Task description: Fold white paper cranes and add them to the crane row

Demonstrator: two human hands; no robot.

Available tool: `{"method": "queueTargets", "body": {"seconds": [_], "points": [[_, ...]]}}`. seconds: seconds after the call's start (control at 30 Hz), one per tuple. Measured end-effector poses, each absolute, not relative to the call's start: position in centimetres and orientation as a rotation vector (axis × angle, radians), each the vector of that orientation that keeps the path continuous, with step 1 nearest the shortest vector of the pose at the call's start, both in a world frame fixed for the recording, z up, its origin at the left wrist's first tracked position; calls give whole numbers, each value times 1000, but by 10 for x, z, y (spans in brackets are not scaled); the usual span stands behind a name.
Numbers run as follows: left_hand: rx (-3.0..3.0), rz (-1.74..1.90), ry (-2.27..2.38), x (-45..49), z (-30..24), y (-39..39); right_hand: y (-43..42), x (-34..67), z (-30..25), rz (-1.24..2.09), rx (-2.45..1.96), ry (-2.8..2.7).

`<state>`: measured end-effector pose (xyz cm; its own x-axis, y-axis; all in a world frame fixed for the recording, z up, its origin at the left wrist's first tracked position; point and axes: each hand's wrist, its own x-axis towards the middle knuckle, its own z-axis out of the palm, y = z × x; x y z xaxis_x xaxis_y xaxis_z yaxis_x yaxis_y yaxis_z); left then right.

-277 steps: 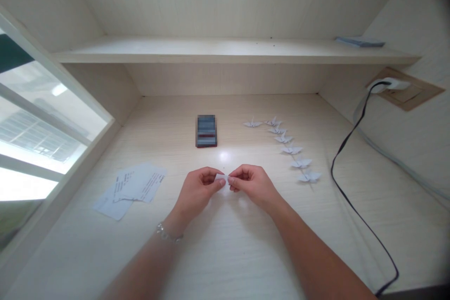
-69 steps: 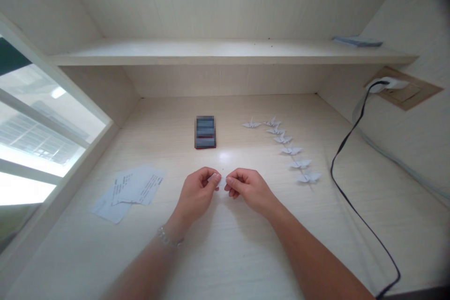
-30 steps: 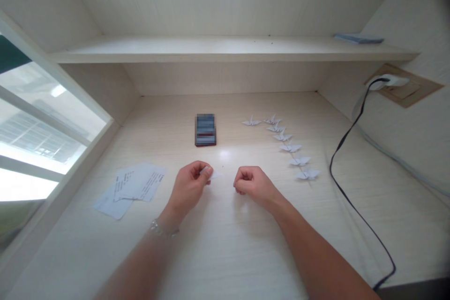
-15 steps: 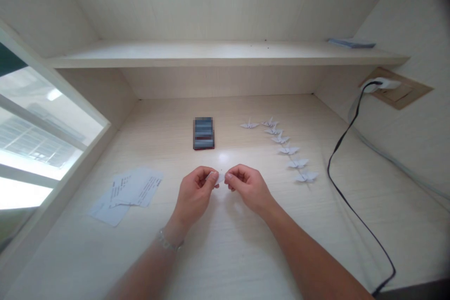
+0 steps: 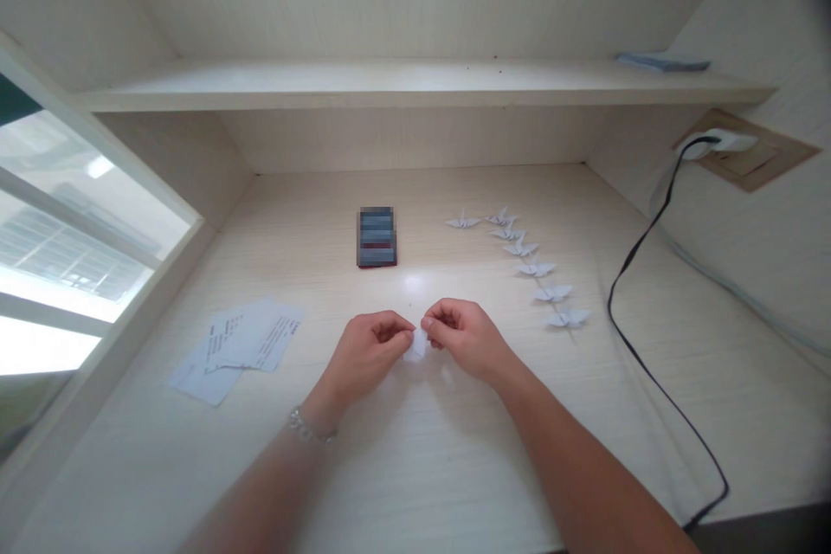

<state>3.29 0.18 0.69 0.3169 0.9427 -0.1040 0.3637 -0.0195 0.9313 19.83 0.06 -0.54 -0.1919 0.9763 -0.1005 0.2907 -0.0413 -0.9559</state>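
Both of my hands meet over the middle of the pale wooden desk (image 5: pixel 415 467). My left hand (image 5: pixel 363 355) and my right hand (image 5: pixel 467 338) each pinch one small folded piece of white paper (image 5: pixel 415 346) between fingertips. The paper hangs just above the desk between the two hands. A silver bracelet (image 5: pixel 312 428) circles my left wrist. Several finished white paper cranes (image 5: pixel 532 268) lie in a curved row to the right of my hands.
A dark phone (image 5: pixel 376 236) lies flat behind my hands. Printed paper slips (image 5: pixel 240 346) sit at the left. A black cable (image 5: pixel 649 381) runs from a wall socket (image 5: pixel 720 143) across the desk's right side. A shelf (image 5: pixel 415 82) overhangs the back, with a flat blue object (image 5: pixel 662 62) on it.
A second ago my hands were apart, the paper in the left alone. The right hand came back to it, and now both pinch the paper, held a little lower.
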Motion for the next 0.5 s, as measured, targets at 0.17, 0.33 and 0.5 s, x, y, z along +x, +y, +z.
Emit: {"method": "queueTargets", "body": {"seconds": [0.17,0.33,0.5], "points": [[1556,682,1245,31,6,3,5,206,-6,1320,-1345,-1473],[1501,710,1291,21,3,8,10,225,-3,1206,-1321,-1340],[1512,737,1206,28,3,5,5,215,-1,1248,-1373,-1607]]}}
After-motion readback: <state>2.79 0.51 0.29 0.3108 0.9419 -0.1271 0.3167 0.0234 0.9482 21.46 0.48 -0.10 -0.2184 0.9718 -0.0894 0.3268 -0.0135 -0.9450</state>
